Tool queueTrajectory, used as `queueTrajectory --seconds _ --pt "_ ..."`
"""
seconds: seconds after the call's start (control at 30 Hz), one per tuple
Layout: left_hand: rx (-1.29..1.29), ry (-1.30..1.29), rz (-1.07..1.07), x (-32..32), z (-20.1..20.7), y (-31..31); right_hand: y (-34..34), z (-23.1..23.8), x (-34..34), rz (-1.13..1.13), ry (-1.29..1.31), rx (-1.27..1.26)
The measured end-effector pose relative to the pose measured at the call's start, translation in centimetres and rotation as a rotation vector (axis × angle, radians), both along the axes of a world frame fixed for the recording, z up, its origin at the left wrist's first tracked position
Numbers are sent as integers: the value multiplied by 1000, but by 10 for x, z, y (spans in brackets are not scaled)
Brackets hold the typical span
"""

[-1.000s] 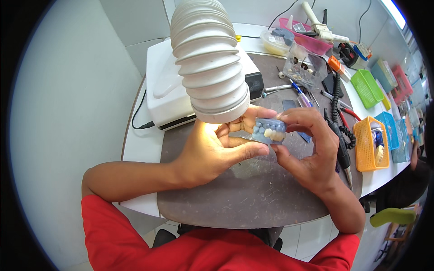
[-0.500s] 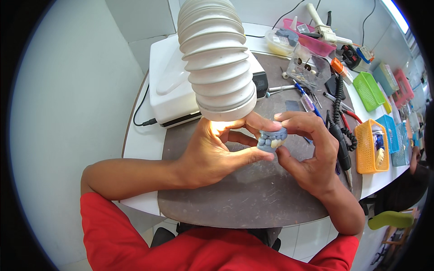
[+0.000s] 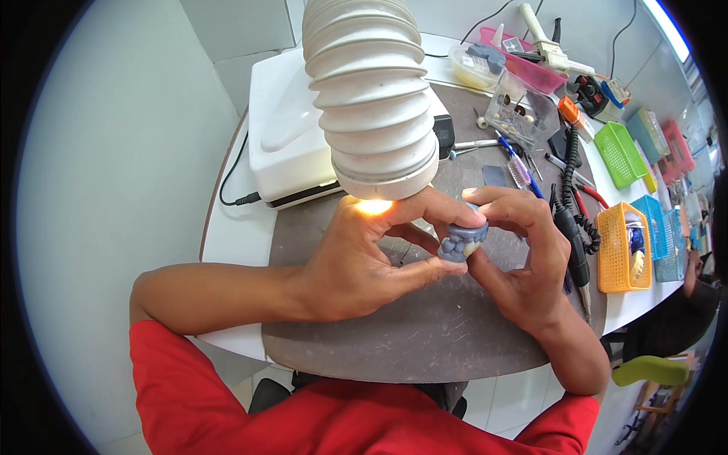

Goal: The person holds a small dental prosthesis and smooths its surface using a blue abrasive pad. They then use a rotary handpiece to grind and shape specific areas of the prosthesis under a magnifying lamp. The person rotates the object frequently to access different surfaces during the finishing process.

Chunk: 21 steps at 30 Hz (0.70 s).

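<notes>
White ribbed hose (image 3: pixel 375 98) hung just over left hand (image 3: pixel 364 262), blocking part of white box (image 3: pixel 282 133). Black handpiece (image 3: pixel 574 254) and yellow-orange basket (image 3: pixel 626 282) sat beyond right hand (image 3: pixel 523 254). Blue-grey dental model (image 3: pixel 453 249) was above grey mat (image 3: pixel 409 341), pinched by both hands. Visible teeth faced the person; long axis foreshortened, couldn't tell direction.

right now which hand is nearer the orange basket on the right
Right. The right hand is just left of the orange basket, with the black handpiece between them; the left hand is farther left, beyond the right hand.
</notes>
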<state>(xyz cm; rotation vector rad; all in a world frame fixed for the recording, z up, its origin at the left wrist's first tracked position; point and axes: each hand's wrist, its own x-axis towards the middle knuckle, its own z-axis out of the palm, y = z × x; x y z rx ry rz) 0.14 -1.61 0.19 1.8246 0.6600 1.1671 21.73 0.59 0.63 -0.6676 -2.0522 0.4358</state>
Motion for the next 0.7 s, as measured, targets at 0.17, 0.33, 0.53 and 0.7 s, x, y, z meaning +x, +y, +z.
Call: queueTrajectory --seconds 0.17,0.33,0.53,0.7 --pt "-1 10 -8 -1 1 0 1 1 1 -6 -19 41" --pt "-11 29 13 0 8 -3 4 13 4 -33 -81 209" --pt "119 148 77 -3 13 1 4 16 6 -38 -86 192" --pt "247 276 177 -4 11 4 2 20 8 -62 -160 182"
